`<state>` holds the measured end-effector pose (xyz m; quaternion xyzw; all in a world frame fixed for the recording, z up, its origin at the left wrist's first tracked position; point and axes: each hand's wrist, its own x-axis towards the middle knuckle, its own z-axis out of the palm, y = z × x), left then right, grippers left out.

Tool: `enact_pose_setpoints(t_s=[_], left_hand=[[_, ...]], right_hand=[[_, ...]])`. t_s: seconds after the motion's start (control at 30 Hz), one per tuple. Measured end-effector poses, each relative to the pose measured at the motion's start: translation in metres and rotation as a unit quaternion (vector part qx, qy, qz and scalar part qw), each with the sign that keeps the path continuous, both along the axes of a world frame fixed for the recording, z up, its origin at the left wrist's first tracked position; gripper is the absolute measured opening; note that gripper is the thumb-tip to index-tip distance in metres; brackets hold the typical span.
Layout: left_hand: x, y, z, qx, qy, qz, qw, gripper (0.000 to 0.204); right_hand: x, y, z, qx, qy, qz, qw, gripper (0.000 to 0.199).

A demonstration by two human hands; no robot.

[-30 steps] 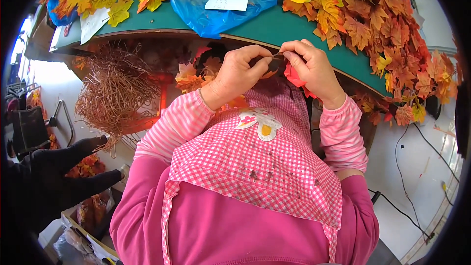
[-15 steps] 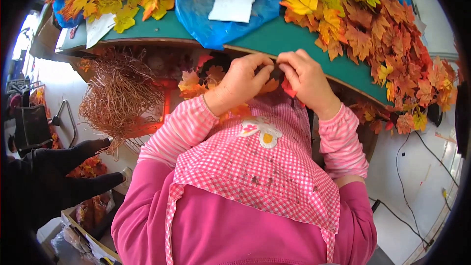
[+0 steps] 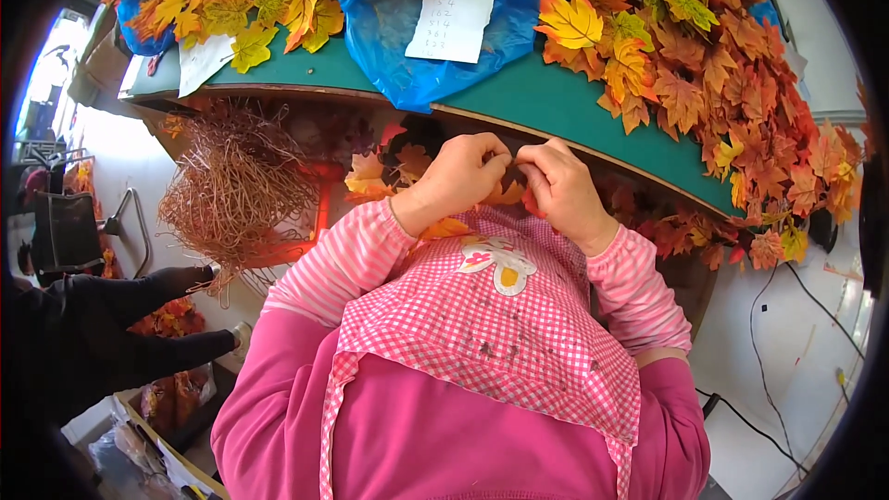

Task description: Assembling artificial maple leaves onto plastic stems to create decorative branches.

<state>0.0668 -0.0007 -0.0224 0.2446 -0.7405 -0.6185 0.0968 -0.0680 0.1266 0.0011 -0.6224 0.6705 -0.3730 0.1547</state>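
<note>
My left hand (image 3: 460, 174) and my right hand (image 3: 565, 193) meet in front of the table edge, above my lap. Thumb and forefinger are pinched together on each, the fingertips almost touching. What lies between them is too small or hidden to make out. Bits of orange and red artificial maple leaf (image 3: 506, 193) show just under the fingers, partly covered by them. More orange artificial leaves (image 3: 369, 175) are left of my left hand, under the table edge.
A green table (image 3: 505, 116) bears heaped artificial autumn leaves (image 3: 681, 83), a blue plastic bag (image 3: 389, 46) and a handwritten paper slip (image 3: 451, 9). A tangle of brown wires (image 3: 227, 185) hangs at left. Another person's dark-clothed legs (image 3: 139, 333) are at far left. Cables (image 3: 761, 352) lie at right.
Both hands have come slightly down toward my body, still pinched together. The whole view has shifted a little, so the table and leaves sit lower and farther right in the picture.
</note>
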Motion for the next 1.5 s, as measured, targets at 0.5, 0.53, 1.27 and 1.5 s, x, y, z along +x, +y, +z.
enact_pose_setpoints(t_s=[0.5,0.53,1.27,1.5], left_hand=[[0.012,-0.001,-0.010,0.241,-0.016,-0.074,0.967,0.014],[0.014,0.001,-0.010,0.204,-0.024,-0.085,0.975,0.013],[-0.012,0.025,0.021,-0.514,0.137,0.025,0.846,0.013],[-0.032,0.037,0.016,-0.299,0.163,-0.023,0.940,0.016]], right_hand=[[-0.003,0.031,0.009,-0.002,-0.066,-0.013,0.998,0.013],[-0.008,0.033,0.012,-0.010,-0.142,-0.040,0.989,0.015],[-0.054,0.032,0.013,0.146,-0.411,-0.062,0.898,0.018],[-0.044,0.037,0.000,0.053,-0.435,-0.023,0.899,0.027]])
